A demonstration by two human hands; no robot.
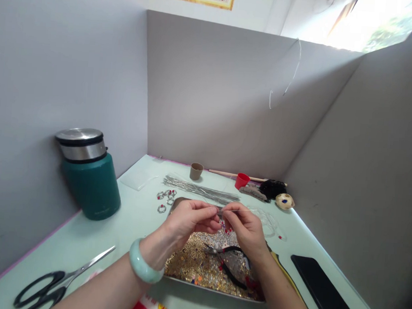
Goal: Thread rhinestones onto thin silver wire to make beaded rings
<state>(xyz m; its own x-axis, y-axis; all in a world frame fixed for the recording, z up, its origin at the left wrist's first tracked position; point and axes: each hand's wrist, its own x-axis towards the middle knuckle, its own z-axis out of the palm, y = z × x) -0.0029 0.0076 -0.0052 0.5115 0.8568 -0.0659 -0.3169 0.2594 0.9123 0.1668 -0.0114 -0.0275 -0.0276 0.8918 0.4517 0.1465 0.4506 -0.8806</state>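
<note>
Above a metal tray (pixel 214 291) of gold and silver beads, my two hands meet with fingertips almost touching. My left hand (pixel 196 217), a pale green bangle on its wrist, pinches a thin strand (pixel 247 210) between thumb and forefinger. The same strand runs through the closed thumb and forefinger of my right hand (pixel 241 225) and trails off to the right. Whether it is thread or fine wire is hard to make out. Black-handled pliers (pixel 231 264) lie on the beads below, and some red beads (pixel 226 230) show between the hands.
Beaded rings (pixel 167 195) and a bundle of thin wires (pixel 200 188) lie behind the tray. Black-handled scissors (pixel 61 281) and a green flask (pixel 91 179) are on the left. A coil of clear line (pixel 268 223) and a black flat object (pixel 323 290) lie right. Grey partitions surround the table.
</note>
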